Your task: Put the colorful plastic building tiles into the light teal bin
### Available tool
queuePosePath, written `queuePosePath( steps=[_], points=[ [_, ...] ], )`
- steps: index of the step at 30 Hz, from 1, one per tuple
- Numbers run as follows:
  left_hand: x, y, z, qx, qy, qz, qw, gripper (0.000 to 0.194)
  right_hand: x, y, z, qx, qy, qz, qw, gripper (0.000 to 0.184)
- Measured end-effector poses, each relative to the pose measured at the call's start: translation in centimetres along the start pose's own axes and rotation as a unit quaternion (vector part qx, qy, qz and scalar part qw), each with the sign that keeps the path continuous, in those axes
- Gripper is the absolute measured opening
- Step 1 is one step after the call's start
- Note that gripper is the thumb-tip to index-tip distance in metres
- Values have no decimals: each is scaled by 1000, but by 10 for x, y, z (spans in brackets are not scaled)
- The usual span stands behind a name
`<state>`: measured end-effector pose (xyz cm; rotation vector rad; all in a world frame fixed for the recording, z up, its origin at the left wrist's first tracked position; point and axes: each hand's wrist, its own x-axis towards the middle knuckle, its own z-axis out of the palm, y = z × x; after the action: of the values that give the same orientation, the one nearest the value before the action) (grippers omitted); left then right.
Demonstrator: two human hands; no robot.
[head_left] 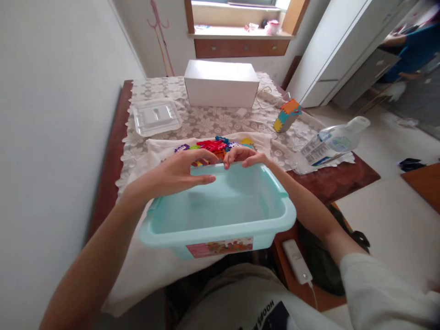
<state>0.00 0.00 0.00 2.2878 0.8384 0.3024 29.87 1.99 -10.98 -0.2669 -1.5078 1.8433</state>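
A light turquoise plastic basin (220, 231) with a printed label stands tilted close in front of me, its inside showing no contents. Over its far left rim is my left hand (175, 172), thumb and fingers apart, with nothing between them. At the far rim rests my right hand (245, 156), fingers loosely bent and apart; whether it touches the rim I cannot tell. Just beyond both hands lies a pile of colourful plastic puzzle-like pieces (213, 145), partly hidden by my fingers, on a whitish cloth (160, 147).
Farther back are a clear plastic lid (156, 118), a white box (222, 87) and an assembled block of coloured pieces (288, 114). A large clear bottle (330, 142) leans at the right table edge. A white power strip (297, 261) lies below. A person in blue (412, 50) is at far right.
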Motion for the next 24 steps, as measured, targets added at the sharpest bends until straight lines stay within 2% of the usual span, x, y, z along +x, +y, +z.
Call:
queuePosePath(
  steps=[3, 5, 6, 8, 9, 11, 13, 15, 16, 18, 21, 24],
  points=[
    [0, 0, 4, 69, -9, -26, 997, 46, 0, -2, 5, -11, -8, 4, 1000, 37],
    [-1, 1, 6, 99, -38, -43, 993, 42, 0, -3, 8, -39, 0, 13, 999, 42],
    [-2, 2, 6, 108, -52, -47, 992, 42, 1, -4, 10, -58, 23, 12, 998, 44],
    [-6, 4, 5, 127, -63, -45, 989, 43, 2, -7, 11, -108, 112, -17, 988, 44],
    [-7, 6, 4, 140, -61, -43, 987, 45, 2, -8, 10, -143, 173, -43, 973, 42],
    [-10, 8, 2, 170, -49, -40, 983, 48, 2, -11, 5, -251, 285, -94, 920, 39],
    [-9, 10, 3, 192, -47, -38, 979, 50, 1, -13, -5, -397, 332, -110, 849, 39],
    [-5, 9, 6, 198, -50, -35, 978, 52, -1, -12, -16, -532, 316, -86, 780, 45],
    [-3, 7, 9, 199, -52, -36, 978, 54, -3, -10, -21, -581, 298, -65, 755, 49],
    [1, 4, 14, 207, -59, -45, 976, 55, -5, -3, -28, -634, 260, -18, 728, 53],
    [3, -1, 18, 223, -70, -61, 970, 56, -5, 7, -32, -644, 221, 33, 731, 48],
    [2, -2, 17, 219, -76, -67, 970, 57, -3, 13, -31, -624, 227, 39, 747, 40]
  ],
)
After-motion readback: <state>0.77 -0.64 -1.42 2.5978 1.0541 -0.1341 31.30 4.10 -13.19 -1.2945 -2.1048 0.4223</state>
